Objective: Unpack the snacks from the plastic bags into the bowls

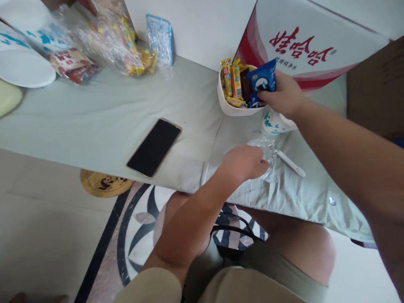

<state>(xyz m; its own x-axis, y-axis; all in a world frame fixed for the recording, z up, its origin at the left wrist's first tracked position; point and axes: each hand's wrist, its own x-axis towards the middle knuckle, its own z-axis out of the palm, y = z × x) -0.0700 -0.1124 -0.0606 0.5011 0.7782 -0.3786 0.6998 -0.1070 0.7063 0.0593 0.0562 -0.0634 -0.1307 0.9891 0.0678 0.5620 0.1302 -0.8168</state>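
Head view, from the left: loose snack bags (110, 42) crowd the tabletop's far left corner, and a dark phone (154, 147) lies flat close to the near edge. Further right, a white bowl (224, 108) stands packed with upright snack bars. The left hand (244, 162) rests just in front of it, fingers curled and pinching a clear wrapper (267, 152) against the cloth. The right hand (284, 96) grips a blue packet (262, 80) by its right end, at the bowl's right rim. That packet looks light, its film crinkly and slick, its contents probably brittle. Pinching the crimped end seam seems safer than squeezing the middle. A white utensil (292, 163) lies beside the wrapper.
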